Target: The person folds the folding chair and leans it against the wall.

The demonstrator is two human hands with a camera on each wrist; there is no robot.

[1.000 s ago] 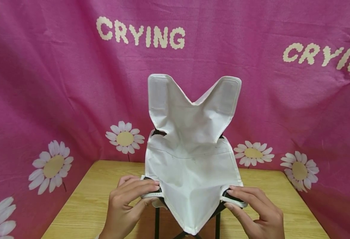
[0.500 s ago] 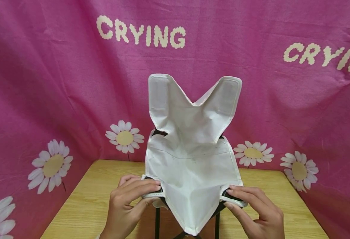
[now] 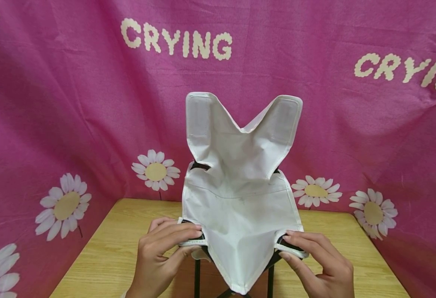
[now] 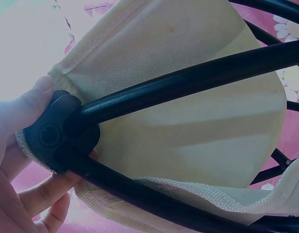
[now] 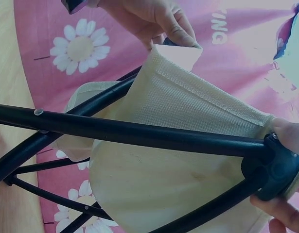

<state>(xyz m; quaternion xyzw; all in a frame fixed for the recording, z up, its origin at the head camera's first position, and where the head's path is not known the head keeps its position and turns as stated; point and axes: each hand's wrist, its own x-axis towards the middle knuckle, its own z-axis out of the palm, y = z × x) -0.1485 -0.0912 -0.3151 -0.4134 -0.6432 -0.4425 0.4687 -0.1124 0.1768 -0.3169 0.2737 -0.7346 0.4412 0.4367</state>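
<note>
A small folding chair stands in the middle of the head view, with a white fabric seat (image 3: pixel 236 215) and an upright backrest (image 3: pixel 240 155) whose two upper corners stick up. My left hand (image 3: pixel 158 256) pinches the seat's left front corner, thumb below and fingers on top. At the right front corner my right hand (image 3: pixel 324 263) grips in the same way. Black tubes (image 4: pixel 188 77) meet in a black plastic joint (image 4: pixel 49 133) under the left hand's corner in the left wrist view. A matching joint (image 5: pixel 273 167) sits between thumb and fingers in the right wrist view.
Below the chair lies a wooden table (image 3: pixel 102 244). A pink cloth (image 3: pixel 91 103) with daisies and pale lettering hangs behind and at both sides. Crossing black legs (image 5: pixel 47 131) of the frame extend under the seat.
</note>
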